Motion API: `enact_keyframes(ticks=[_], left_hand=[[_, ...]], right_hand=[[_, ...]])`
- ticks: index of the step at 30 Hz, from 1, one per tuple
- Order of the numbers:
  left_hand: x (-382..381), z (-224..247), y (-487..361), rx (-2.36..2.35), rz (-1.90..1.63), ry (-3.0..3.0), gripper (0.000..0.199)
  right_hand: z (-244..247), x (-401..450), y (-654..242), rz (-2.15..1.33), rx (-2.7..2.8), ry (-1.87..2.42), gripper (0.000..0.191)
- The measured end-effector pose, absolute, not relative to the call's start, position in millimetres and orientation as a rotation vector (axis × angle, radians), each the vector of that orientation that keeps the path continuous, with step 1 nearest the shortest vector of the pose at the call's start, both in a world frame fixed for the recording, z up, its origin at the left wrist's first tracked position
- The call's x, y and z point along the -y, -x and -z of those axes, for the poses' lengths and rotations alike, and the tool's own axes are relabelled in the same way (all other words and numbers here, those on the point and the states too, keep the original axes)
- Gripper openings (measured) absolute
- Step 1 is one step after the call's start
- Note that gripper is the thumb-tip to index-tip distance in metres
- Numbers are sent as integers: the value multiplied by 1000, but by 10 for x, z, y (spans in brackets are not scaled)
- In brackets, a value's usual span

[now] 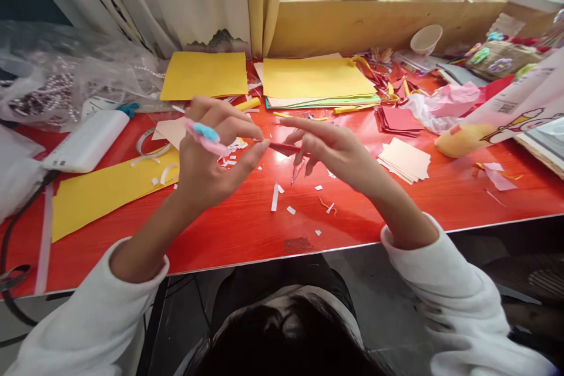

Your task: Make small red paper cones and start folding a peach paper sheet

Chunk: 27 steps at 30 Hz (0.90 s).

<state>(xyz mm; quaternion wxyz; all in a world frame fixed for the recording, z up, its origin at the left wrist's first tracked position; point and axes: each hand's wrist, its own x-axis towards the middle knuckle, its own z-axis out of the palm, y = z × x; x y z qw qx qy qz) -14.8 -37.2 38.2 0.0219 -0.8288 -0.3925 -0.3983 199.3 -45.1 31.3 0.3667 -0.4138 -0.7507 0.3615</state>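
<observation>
My left hand [207, 155] is closed in a pinch on the left end of a narrow dark red folded piece of paper [283, 148]. A pink and blue ornament [206, 136] sits on that hand's finger like a ring. From the other side, my right hand [332, 150] grips the same red paper, its index finger stretched out above. Below the right fingers a thin pinkish pointed thing [296, 173] sticks down; I cannot tell what it is. Small white paper scraps [275, 197] lie on the red table [247, 229] beneath both hands.
Yellow sheets [202, 75] and a stack of coloured paper [317, 78] lie at the back. Red squares [400, 121] and pale pink squares [405, 160] are on the right, near a tilted printed cup [506, 108]. A white power bank [88, 140] and yellow strips [114, 191] lie left.
</observation>
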Motion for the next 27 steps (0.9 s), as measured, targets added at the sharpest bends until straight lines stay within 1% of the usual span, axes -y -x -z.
enact_keyframes(ticks=[2, 4, 5, 7, 9, 10, 11, 13, 14, 15, 16, 18, 21, 24, 27], left_hand=[[419, -360, 60, 1277, 1301, 2680, 18], [490, -317, -48, 1364, 1313, 2841, 17], [526, -294, -98, 1420, 1292, 2951, 19], [580, -259, -173, 1565, 1245, 3174, 21], [589, -250, -191, 1675, 1074, 3453, 20], [576, -258, -178, 1659, 931, 3603, 19], [553, -272, -153, 1563, 743, 3746, 20], [489, -310, -83, 1232, 273, 3978, 37], [453, -326, -48, 1101, 112, 4038, 40], [418, -332, -18, 1042, 38, 4041, 40], [385, -327, 3, 1072, 48, 4002, 39], [325, -272, 16, 1283, 249, 3810, 35], [258, -114, -19, 1461, 367, 3484, 30], [224, 19, -56, 1430, 458, 3377, 27], [226, 53, -63, 1380, 613, 3268, 25]], right_hand=[[-297, 635, -2032, -638, 2012, 1076, 43], [-227, 839, -2065, -325, 2087, 1092, 31], [-178, 937, -2084, -216, 2115, 1102, 29], [-78, 1105, -2141, -82, 2147, 1126, 32], [-6, 1233, -2230, -141, 2153, 1145, 35], [15, 1284, -2290, -239, 2133, 1159, 34], [28, 1326, -2361, -386, 2100, 1156, 32], [46, 1388, -2528, -676, 2034, 1201, 29], [59, 1407, -2619, -763, 1985, 1252, 29], [79, 1418, -2710, -820, 1917, 1313, 29], [107, 1421, -2796, -834, 1832, 1379, 30], [181, 1404, -2938, -744, 1680, 1502, 33], [295, 1349, -3044, -564, 1700, 1591, 25], [350, 1314, -3029, -344, 1795, 1682, 28], [344, 1323, -2952, -97, 1958, 1782, 34]])
